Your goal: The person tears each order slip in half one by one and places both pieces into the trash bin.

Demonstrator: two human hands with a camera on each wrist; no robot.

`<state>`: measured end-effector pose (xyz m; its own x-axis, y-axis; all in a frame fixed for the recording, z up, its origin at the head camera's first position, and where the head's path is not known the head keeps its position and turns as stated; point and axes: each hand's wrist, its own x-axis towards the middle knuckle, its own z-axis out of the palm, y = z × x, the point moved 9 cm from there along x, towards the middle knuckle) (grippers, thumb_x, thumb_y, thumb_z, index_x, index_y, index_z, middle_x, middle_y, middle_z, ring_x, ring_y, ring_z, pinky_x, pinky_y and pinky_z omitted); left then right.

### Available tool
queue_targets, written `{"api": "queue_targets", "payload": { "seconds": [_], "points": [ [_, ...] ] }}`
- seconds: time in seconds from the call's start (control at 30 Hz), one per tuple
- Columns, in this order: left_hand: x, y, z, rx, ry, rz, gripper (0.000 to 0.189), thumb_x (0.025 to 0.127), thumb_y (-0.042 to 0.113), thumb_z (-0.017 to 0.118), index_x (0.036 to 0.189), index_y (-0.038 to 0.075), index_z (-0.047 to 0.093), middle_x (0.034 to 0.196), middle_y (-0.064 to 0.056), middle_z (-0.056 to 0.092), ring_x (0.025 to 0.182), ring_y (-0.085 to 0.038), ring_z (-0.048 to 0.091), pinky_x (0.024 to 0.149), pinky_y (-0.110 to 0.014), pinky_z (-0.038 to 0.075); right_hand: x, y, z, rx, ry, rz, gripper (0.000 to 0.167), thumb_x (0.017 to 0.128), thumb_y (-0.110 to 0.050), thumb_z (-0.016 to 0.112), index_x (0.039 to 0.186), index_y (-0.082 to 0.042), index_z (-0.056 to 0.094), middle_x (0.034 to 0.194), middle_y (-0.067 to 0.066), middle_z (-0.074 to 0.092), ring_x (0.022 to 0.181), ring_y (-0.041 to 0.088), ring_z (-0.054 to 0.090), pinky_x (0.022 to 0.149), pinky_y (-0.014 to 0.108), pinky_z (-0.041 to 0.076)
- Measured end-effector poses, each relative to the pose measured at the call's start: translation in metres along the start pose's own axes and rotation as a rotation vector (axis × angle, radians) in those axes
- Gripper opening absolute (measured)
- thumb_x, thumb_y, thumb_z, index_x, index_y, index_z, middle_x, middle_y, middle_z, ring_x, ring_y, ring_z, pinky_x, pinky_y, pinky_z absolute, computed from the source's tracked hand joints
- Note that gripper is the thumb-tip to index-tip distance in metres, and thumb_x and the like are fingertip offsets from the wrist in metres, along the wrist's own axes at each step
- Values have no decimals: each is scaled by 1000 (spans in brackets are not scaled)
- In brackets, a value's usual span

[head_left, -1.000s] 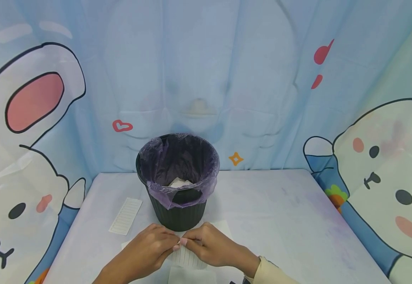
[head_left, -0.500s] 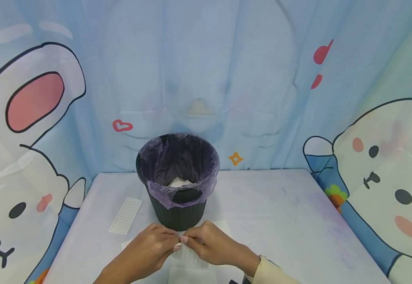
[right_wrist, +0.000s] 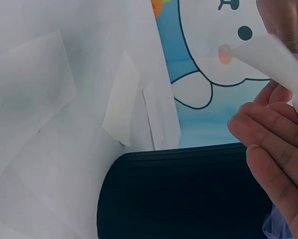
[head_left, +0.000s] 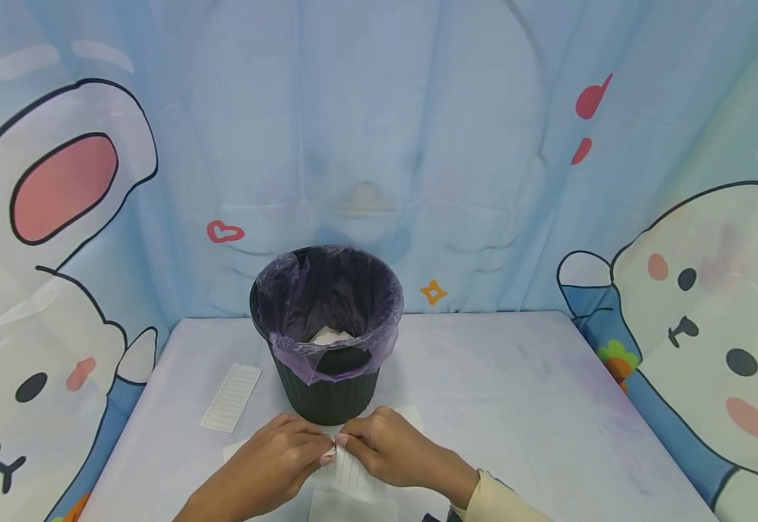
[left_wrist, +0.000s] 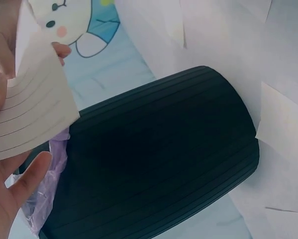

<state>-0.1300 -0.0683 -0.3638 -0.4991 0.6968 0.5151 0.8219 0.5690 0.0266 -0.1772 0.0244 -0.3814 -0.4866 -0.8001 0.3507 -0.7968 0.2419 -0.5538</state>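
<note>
In the head view a sheet of lined paper (head_left: 357,475) hangs between my hands, close in front of the bin. My left hand (head_left: 281,453) pinches its upper edge from the left. Right beside those fingertips, my right hand (head_left: 394,451) pinches the same edge between thumb and forefinger. The left wrist view has the lined paper (left_wrist: 34,107) bent and curving, with printed lines and small boxes along it. Its pale back (right_wrist: 273,59) shows in the right wrist view, where several fingers (right_wrist: 275,139) of the right hand extend below it.
A dark ribbed bin (head_left: 329,397) with a purple liner (head_left: 379,349) stands behind the hands, with white paper scraps (head_left: 329,336) inside. A lined paper strip (head_left: 231,397) lies left of it. More paper lies under the hands, including a blank sheet (head_left: 352,507) in front.
The hanging part of the lined paper has swung slightly right and shows more plainly. The right fingertips have shifted a little to the right; the left hand has barely moved.
</note>
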Motion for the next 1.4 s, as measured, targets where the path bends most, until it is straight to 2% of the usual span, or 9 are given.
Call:
{"api": "queue_targets", "payload": {
  "seconds": [0.07, 0.3, 0.57, 0.97, 1.4],
  "points": [
    [0, 0, 1, 3, -1, 0, 10, 90, 20, 74, 99, 14, 76, 96, 10, 75, 92, -6, 67, 85, -26, 53, 0, 1, 0, -9, -3, 4, 30, 103, -10, 55, 75, -11, 66, 54, -13, 35, 49, -16, 22, 43, 4, 26],
    [1, 1, -1, 12, 5, 1, 7, 88, 20, 76, 94, 16, 74, 93, 12, 74, 91, -5, 67, 84, -25, 52, -1, 3, -1, -30, 6, -4, 24, 102, -9, 56, 84, -9, 72, 56, -12, 47, 52, -16, 27, 47, 3, 31],
    [1, 3, -2, 21, 1, 4, 8, 87, 20, 78, 93, 17, 73, 91, 13, 73, 90, -5, 66, 84, -26, 53, -1, 4, -2, -31, 8, -2, 24, 102, -8, 56, 83, -9, 71, 58, -11, 50, 52, -17, 30, 47, 3, 33],
    [1, 4, -4, 4, 9, 13, 6, 93, 24, 71, 92, 18, 72, 90, 14, 73, 90, -4, 66, 84, -25, 52, -2, 8, -2, -44, 4, 30, 27, 104, -11, 54, 85, -7, 72, 64, -7, 64, 54, -17, 40, 48, 3, 39],
    [1, 8, -6, -4, 12, 29, 7, 96, 24, 69, 93, 18, 71, 88, 14, 73, 90, -4, 67, 83, -25, 52, -3, 13, 0, -42, -7, 57, 27, 104, -12, 54, 85, -6, 72, 65, -6, 66, 54, -17, 41, 48, 4, 40]
  ]
}}
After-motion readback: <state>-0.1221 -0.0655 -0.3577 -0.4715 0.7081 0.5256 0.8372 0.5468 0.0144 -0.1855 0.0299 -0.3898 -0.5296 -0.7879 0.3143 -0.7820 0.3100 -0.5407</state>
